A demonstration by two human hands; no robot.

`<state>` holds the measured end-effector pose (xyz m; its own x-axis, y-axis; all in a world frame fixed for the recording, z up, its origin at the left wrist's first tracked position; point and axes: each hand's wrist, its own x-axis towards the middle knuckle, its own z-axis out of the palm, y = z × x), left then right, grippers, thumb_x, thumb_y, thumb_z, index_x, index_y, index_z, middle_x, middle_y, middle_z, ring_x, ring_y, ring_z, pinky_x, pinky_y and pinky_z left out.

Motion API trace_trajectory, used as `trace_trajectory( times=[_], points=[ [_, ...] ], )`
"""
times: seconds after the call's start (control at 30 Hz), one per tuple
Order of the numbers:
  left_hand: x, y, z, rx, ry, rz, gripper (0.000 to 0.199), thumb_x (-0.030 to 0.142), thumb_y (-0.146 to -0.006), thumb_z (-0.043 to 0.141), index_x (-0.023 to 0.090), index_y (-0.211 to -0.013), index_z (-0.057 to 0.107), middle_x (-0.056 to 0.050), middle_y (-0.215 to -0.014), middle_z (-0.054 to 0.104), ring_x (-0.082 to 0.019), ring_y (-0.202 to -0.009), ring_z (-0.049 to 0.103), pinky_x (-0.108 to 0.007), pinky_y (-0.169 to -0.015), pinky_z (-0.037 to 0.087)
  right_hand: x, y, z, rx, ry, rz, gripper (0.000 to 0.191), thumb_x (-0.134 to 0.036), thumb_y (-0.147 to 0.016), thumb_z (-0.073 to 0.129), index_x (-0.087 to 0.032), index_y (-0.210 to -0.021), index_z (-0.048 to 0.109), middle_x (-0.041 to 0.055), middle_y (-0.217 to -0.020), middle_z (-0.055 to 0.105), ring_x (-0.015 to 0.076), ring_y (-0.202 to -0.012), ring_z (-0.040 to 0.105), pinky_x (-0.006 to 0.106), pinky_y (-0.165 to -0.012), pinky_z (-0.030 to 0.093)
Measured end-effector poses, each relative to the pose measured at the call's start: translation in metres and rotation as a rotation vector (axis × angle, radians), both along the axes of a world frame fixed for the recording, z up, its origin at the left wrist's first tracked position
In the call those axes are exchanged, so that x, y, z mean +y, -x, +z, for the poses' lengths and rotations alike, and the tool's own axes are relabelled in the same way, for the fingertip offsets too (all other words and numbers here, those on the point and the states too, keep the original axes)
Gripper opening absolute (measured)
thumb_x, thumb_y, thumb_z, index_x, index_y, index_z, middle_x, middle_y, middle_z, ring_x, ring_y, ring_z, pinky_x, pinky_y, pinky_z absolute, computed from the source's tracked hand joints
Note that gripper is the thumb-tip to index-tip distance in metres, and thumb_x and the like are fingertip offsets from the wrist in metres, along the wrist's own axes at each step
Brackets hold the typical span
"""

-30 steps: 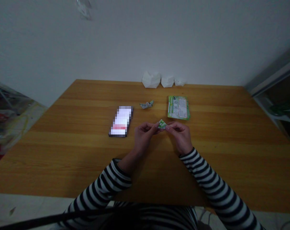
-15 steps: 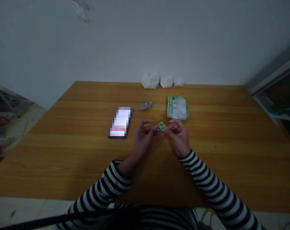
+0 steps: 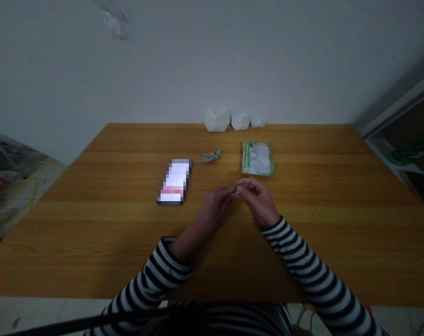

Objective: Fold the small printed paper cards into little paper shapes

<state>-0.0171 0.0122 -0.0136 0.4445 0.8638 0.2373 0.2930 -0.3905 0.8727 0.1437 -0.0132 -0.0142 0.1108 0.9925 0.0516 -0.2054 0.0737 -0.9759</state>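
Note:
Between my fingertips is a small folded green-and-white paper [image 3: 236, 191], mostly covered by the fingers so only a sliver shows. My left hand [image 3: 215, 205] pinches it from the left, its back turned up and its fingers pointing right. From the other side my right hand [image 3: 257, 198] grips it between thumb and fingers. Both hands meet just above the wooden table. Beyond the right hand lies a green printed packet or sheet [image 3: 257, 159]. A small folded paper boat [image 3: 211, 156] with a printed pattern sits farther back, left of the packet.
A phone [image 3: 174, 182] with a lit, blurred screen lies left of my hands. Three white folded paper shapes [image 3: 216, 120] stand along the back edge of the wooden table [image 3: 93, 219], against the wall. A dark strap or cable crosses the lower left.
My left hand has turned over, its back now facing up, and its fingers have closed over the small green paper. The paper's visible green triangle is now nearly hidden. The view has shifted slightly.

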Motion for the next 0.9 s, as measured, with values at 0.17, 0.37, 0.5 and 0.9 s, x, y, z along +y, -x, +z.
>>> trace_trajectory(
  times=[0.17,0.37,0.5,0.9],
  points=[
    [-0.0034,-0.0044,0.0031,-0.184,0.248,-0.085,0.03,0.039,-0.092,0.056,0.021,-0.105,0.076,-0.005,-0.09,0.077,-0.023,-0.085,0.07,-0.033,-0.078,0.055,0.0019,-0.0024,-0.0047,-0.225,-0.094,-0.041,0.022,-0.038,-0.08,0.073,-0.021,-0.094,0.076,0.0033,-0.083,0.068,0.0173,-0.078,0.062,0.031,-0.072,0.052],
    [-0.0029,-0.0086,0.0018,-0.279,0.37,-0.093,0.032,0.041,-0.09,0.058,0.02,-0.106,0.075,-0.005,-0.093,0.076,-0.02,-0.085,0.069,-0.031,-0.081,0.054,0.0011,-0.0043,-0.0075,-0.369,-0.149,-0.074,0.027,-0.039,-0.089,0.062,-0.022,-0.103,0.077,0.0045,-0.086,0.068,0.0183,-0.077,0.062,0.03,-0.068,0.051],
    [-0.0038,-0.0078,0.0047,-0.228,0.338,-0.08,0.034,0.043,-0.092,0.054,0.018,-0.1,0.076,-0.004,-0.088,0.075,-0.018,-0.081,0.067,-0.026,-0.076,0.052,-0.0014,-0.0029,-0.0078,-0.459,-0.187,-0.089,0.026,-0.038,-0.089,0.063,-0.022,-0.106,0.077,0.0032,-0.081,0.069,0.0185,-0.073,0.062,0.031,-0.068,0.051],
    [-0.0022,-0.0073,-0.0037,-0.312,0.337,0.045,0.029,0.027,-0.08,0.069,0.017,-0.107,0.073,-0.009,-0.102,0.076,-0.021,-0.092,0.07,-0.032,-0.087,0.055,-0.0054,0.0008,-0.0081,-0.628,-0.288,-0.025,0.047,-0.02,-0.084,0.062,-0.028,-0.13,0.064,0.0014,-0.083,0.069,0.0168,-0.071,0.06,0.03,-0.07,0.051]
  ],
)
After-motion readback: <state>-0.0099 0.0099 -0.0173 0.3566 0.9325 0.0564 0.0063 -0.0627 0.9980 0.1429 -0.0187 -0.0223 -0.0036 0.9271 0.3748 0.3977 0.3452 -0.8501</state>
